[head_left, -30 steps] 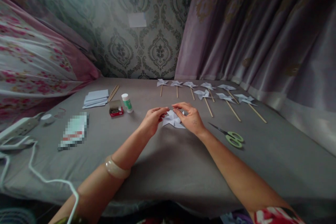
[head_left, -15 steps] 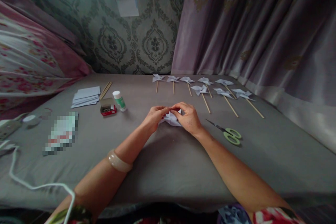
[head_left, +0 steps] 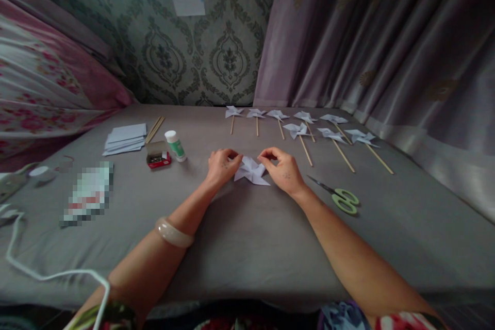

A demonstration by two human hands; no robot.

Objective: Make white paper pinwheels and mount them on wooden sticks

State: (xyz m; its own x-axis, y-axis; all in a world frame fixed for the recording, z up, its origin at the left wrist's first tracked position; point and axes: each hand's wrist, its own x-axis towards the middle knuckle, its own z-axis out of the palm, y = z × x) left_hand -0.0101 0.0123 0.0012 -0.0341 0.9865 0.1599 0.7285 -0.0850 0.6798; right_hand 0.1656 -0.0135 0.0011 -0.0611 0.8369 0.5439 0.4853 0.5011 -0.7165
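With left hand (head_left: 221,166) and right hand (head_left: 285,171) curled, thumbs near forefingers, bracketing the paper pinwheel (head_left: 251,171) left of the scissors (head_left: 342,199); cannot tell whether pinching anything.

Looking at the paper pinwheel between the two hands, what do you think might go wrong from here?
The blades of the white folded-paper pinwheel could crease if the left hand or right hand presses carelessly.

The green-handled metal scissors point their blades towards the right wrist, so an outward swing might bring a scratch.

The small red cardboard box stands open, so a knock from the left hand might spill its contents.
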